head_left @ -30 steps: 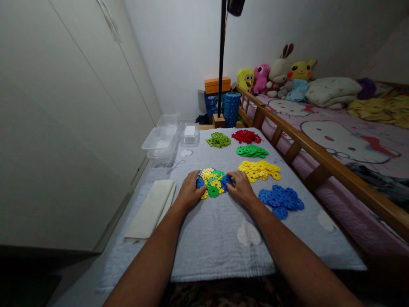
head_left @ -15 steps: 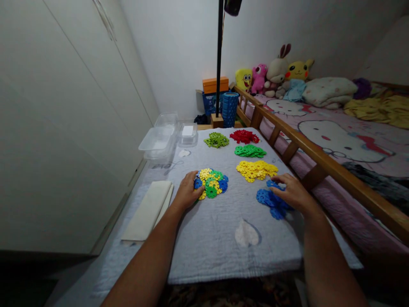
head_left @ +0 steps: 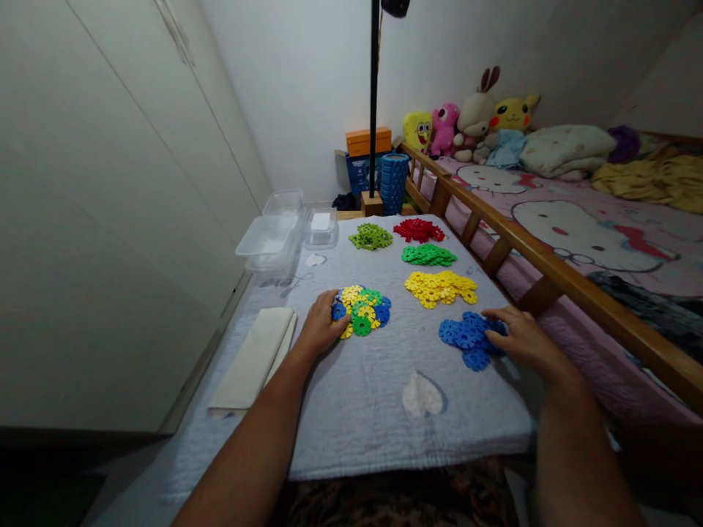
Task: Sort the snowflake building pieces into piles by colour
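Note:
A mixed pile of yellow, green and blue flower-shaped plastic discs [head_left: 362,310] lies mid-table. My left hand [head_left: 321,326] rests against its left edge, thumb and fingers apart, holding nothing. On the right, my right hand [head_left: 524,340] curves around the right side of a pile of blue discs [head_left: 466,335], touching it with thumb and fingers spread. Some blue discs are partly hidden under those fingers. Beyond the blue pile are yellow discs [head_left: 439,287], then green discs [head_left: 428,255] and red pieces [head_left: 418,230]. Light-green pieces [head_left: 370,236] lie left of the red ones.
Clear plastic containers [head_left: 269,238] and a smaller lidded box [head_left: 321,223] stand at the back left. A folded cream cloth [head_left: 255,359] lies near my left forearm. A wooden bed rail [head_left: 527,252] runs along the right side. A black pole [head_left: 373,110] rises behind the table.
My right hand has shifted right, from above the blue discs to their right side, uncovering more of them. My left hand stays by the mixed pile. The view has tilted slightly.

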A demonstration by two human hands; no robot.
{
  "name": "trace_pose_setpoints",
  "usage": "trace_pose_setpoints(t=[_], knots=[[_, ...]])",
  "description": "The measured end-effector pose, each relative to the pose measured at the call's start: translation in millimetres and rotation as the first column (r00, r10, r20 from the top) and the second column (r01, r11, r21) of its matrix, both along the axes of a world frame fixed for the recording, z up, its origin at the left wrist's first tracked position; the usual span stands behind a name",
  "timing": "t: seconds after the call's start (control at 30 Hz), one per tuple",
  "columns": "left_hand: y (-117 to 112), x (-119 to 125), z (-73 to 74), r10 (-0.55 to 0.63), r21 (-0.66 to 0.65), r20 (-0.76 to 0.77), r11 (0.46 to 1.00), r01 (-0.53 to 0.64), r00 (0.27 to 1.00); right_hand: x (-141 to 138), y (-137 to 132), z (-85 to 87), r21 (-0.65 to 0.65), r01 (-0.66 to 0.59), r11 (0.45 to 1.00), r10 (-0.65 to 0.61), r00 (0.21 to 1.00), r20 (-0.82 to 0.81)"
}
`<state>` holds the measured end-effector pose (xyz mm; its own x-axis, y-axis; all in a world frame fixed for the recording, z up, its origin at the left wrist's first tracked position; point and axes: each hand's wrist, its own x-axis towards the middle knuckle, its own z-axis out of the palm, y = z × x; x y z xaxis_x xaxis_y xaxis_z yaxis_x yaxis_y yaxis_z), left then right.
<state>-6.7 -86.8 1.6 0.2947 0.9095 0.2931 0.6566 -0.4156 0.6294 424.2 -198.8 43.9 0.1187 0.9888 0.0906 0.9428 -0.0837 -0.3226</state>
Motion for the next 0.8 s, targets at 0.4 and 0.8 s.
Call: trace_pose_setpoints(t=[0.4, 0.8], knots=[[-2, -1, 3.8, -0.025, -0.015, 0.001, 1.0, 0.025, 1.0, -171, 44, 27.8, -0.013, -0.402, 0.915, 0.403, 0.915, 0.025], [-1, -3, 4.2, -0.064, -0.013, -0.017, 0.998, 0.063, 0.998, -204, 66, -14.2, 0.016, -0.259, 0.966, 0.258, 0.965, 0.048]])
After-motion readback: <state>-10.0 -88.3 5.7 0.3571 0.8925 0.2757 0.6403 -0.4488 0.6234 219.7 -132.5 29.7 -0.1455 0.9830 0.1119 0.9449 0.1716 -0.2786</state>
